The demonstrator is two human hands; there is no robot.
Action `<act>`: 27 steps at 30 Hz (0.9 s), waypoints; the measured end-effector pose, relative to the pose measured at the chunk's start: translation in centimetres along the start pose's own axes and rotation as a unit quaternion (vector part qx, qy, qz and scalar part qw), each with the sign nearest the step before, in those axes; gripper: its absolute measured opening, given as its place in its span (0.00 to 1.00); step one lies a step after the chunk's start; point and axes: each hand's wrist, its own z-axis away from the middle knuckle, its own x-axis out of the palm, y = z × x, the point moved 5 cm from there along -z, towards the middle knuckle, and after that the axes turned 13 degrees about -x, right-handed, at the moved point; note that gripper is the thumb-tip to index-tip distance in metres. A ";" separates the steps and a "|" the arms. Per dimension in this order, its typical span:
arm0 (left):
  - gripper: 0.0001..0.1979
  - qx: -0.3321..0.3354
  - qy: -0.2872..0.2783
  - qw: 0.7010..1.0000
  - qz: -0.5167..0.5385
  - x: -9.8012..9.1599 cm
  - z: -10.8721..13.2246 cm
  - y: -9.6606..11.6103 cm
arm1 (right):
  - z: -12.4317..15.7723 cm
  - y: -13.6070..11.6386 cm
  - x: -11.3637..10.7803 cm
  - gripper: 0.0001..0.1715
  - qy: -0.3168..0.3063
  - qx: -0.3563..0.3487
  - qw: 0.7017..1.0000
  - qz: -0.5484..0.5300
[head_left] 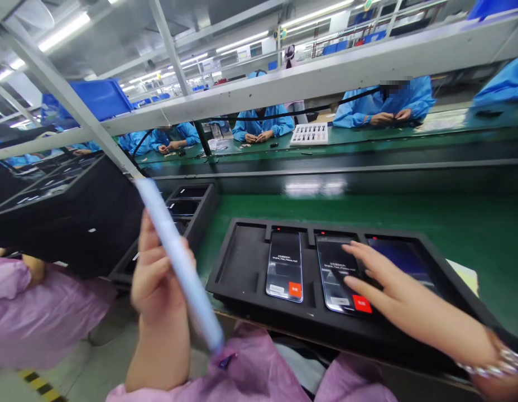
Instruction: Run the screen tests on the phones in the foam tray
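Above the green worktop (250,204), the left hand (158,273) has its fingers wrapped round a thin, pale-blue slab (179,259), best kept firmly gripped by its edges. The right hand (393,290), fingers spread and gripping nothing, covers part of the middle black glass phone (332,286) in the black foam tray (240,259); I can't tell whether they touch.

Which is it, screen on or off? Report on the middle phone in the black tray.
On: the middle phone shows pale text and a red block, though the right hand partly covers it.
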 end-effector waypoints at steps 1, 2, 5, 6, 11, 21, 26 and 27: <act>0.46 -0.041 0.021 0.998 -0.048 -0.3 -1.4 -1.2 | -0.1 -0.3 1.1 0.46 -0.004 0.007 0.999 -0.038; 0.49 -0.093 0.030 0.991 -0.091 -0.6 -2.6 -2.5 | -0.2 -0.4 1.6 0.47 0.016 0.021 0.997 -0.070; 0.59 -0.256 -0.012 0.940 -0.225 -1.4 -5.2 -6.7 | -1.0 0.9 1.0 0.48 0.147 0.096 0.969 -0.172; 0.61 -0.289 -0.035 0.918 -0.268 -1.5 -5.8 -7.8 | -1.4 1.3 0.8 0.50 0.153 0.119 0.960 -0.204; 0.52 -0.332 -0.105 0.835 -0.426 -1.1 -7.6 -10.7 | -2.8 0.6 2.2 0.44 -0.111 0.167 0.949 -0.241; 0.23 -0.089 -0.108 0.637 -0.758 7.1 -7.9 -11.3 | -4.9 -0.5 3.1 0.40 -0.047 0.170 0.963 -0.205; 0.17 -0.009 -0.169 0.583 -0.795 12.3 -9.5 -13.7 | -6.3 -1.5 4.1 0.42 -0.060 0.115 0.985 -0.110; 0.18 -0.001 -0.168 0.577 -0.799 12.7 -9.7 -14.0 | -6.3 -1.6 4.2 0.40 -0.068 0.101 0.989 -0.086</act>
